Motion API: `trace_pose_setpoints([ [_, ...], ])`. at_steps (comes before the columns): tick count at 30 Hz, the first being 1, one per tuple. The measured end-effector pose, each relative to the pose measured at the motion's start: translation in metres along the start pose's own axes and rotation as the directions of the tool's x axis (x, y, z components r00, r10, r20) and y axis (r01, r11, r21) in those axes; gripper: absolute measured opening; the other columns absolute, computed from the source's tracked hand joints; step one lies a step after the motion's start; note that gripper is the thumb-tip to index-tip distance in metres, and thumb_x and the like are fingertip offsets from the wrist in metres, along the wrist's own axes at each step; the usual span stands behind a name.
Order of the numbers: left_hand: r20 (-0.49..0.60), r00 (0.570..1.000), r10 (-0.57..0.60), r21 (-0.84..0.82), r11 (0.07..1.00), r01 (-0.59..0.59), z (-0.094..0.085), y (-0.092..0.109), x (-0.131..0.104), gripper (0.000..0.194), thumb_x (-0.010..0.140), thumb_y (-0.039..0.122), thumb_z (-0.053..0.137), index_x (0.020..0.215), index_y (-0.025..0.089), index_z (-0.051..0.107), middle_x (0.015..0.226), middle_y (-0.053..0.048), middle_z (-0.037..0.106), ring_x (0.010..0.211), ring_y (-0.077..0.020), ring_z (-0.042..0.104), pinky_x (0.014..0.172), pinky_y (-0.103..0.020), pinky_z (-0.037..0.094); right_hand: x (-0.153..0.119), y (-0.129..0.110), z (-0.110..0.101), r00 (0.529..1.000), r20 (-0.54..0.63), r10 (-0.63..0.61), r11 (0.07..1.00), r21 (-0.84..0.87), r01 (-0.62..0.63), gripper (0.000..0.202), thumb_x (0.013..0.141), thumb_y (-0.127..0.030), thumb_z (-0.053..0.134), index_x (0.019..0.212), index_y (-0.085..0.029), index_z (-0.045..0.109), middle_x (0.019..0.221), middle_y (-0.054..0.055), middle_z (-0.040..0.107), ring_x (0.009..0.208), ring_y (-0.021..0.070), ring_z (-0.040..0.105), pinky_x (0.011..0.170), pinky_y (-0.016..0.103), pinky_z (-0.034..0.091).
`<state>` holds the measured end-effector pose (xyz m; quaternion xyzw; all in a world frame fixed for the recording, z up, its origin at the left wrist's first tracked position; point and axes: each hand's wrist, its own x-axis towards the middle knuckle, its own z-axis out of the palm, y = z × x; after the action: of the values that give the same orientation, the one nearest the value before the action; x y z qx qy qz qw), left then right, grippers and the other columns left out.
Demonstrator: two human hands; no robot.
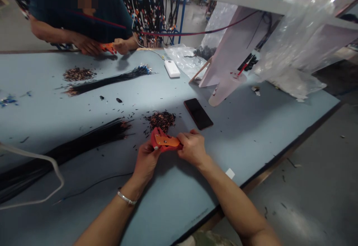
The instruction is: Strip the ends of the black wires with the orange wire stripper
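Observation:
My right hand [192, 147] is closed around the handles of an orange-red wire stripper [165, 141]. At the tool's jaw end, my left hand [147, 160] is closed in a pinch. A thin black wire [97, 182] runs from the left along the table to that hand; its end at the jaws is hidden by the fingers and the tool. Just beyond the stripper lies a pile of black and copper-coloured offcuts [161, 120]. A thick bundle of black wires [84, 143] with copper-coloured ends lies to the left.
A dark phone [198, 113] and a white cup [226, 89] with a red straw are at the right. Across the table a co-worker [81, 15] holds another orange tool [108, 47]. A second wire bundle [112, 80], white power bank [172, 69] and plastic bags [296, 44] lie farther back.

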<state>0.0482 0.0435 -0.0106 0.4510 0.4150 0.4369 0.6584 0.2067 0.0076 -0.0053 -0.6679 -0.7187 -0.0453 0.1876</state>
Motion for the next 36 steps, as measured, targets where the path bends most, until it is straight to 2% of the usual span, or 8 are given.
trace_pose_setpoints([
  [5,-0.054,0.997,0.055,0.055,0.997,-0.052,-0.003,0.001,-0.002,0.029,0.066,0.044,0.077,0.075,0.017,0.072,0.070,-0.002,0.069,0.069,-0.0162,0.060,0.066,-0.025,0.048,0.002,0.002,-0.007,0.991,0.040,0.126,0.973,0.190,-0.131,0.029,0.064,-0.019,0.060,0.091,-0.019,0.067,0.086,0.007,0.073,0.077,0.0227,0.065,0.078,0.035,0.042],
  [8,-0.144,0.988,0.060,0.102,0.994,-0.045,-0.005,0.002,-0.002,0.023,0.073,0.040,0.072,0.072,0.017,0.069,0.064,0.002,0.061,0.060,-0.0106,0.049,0.058,-0.021,0.039,-0.002,0.006,-0.018,0.969,0.040,0.242,0.855,0.463,-0.233,0.030,0.068,-0.025,0.063,0.097,-0.018,0.066,0.092,0.008,0.071,0.080,0.0220,0.064,0.074,0.032,0.045],
  [11,-0.182,0.982,0.056,0.089,0.995,-0.040,-0.005,0.003,-0.002,0.020,0.074,0.037,0.070,0.073,0.018,0.067,0.064,0.004,0.057,0.059,-0.0091,0.044,0.055,-0.020,0.035,-0.010,0.011,-0.031,0.938,0.198,0.283,0.626,0.703,-0.337,0.023,0.074,-0.031,0.064,0.093,-0.017,0.065,0.083,0.005,0.068,0.071,0.0182,0.061,0.067,0.029,0.045],
  [14,-0.185,0.983,0.012,0.075,0.997,0.002,-0.005,0.003,-0.002,0.018,0.076,0.036,0.068,0.077,0.019,0.066,0.061,0.005,0.051,0.055,-0.0083,0.038,0.051,-0.020,0.030,-0.018,0.015,-0.037,0.896,0.434,0.087,0.308,0.844,-0.439,0.027,0.076,-0.038,0.067,0.091,-0.016,0.064,0.084,0.005,0.066,0.074,0.0175,0.060,0.068,0.029,0.047],
  [17,-0.190,0.982,0.004,0.066,0.998,0.009,-0.008,0.003,-0.003,0.015,0.079,0.034,0.064,0.079,0.020,0.062,0.061,0.006,0.045,0.054,-0.0089,0.036,0.051,-0.020,0.030,-0.023,0.014,-0.033,0.846,0.525,-0.094,0.015,0.850,-0.526,0.034,0.076,-0.041,0.072,0.094,-0.015,0.062,0.091,0.007,0.066,0.079,0.0185,0.063,0.072,0.032,0.049],
  [20,-0.154,0.988,0.015,0.085,0.996,-0.002,-0.011,0.004,-0.003,0.014,0.081,0.034,0.061,0.079,0.020,0.060,0.063,0.005,0.045,0.057,-0.0097,0.039,0.052,-0.019,0.032,-0.026,0.011,-0.026,0.807,0.573,-0.143,-0.161,0.791,-0.591,0.039,0.074,-0.042,0.076,0.097,-0.015,0.059,0.093,0.009,0.068,0.077,0.0194,0.067,0.067,0.031,0.051],
  [26,-0.068,0.985,0.159,0.258,0.956,-0.137,-0.010,0.007,-0.003,0.017,0.082,0.037,0.065,0.080,0.020,0.065,0.069,0.002,0.054,0.066,-0.0119,0.047,0.062,-0.022,0.040,-0.029,0.009,-0.020,0.757,0.606,-0.245,-0.252,0.714,-0.653,0.042,0.076,-0.044,0.073,0.099,-0.011,0.061,0.081,0.009,0.072,0.071,0.0205,0.071,0.058,0.025,0.044],
  [36,-0.015,0.966,0.257,0.392,0.890,-0.231,-0.012,0.008,-0.004,0.017,0.085,0.035,0.060,0.081,0.020,0.067,0.070,0.001,0.059,0.067,-0.0137,0.052,0.063,-0.023,0.041,-0.030,0.010,-0.016,0.724,0.629,-0.283,-0.249,0.681,-0.689,0.042,0.073,-0.042,0.075,0.097,-0.010,0.062,0.078,0.009,0.072,0.068,0.0202,0.071,0.055,0.023,0.043],
])
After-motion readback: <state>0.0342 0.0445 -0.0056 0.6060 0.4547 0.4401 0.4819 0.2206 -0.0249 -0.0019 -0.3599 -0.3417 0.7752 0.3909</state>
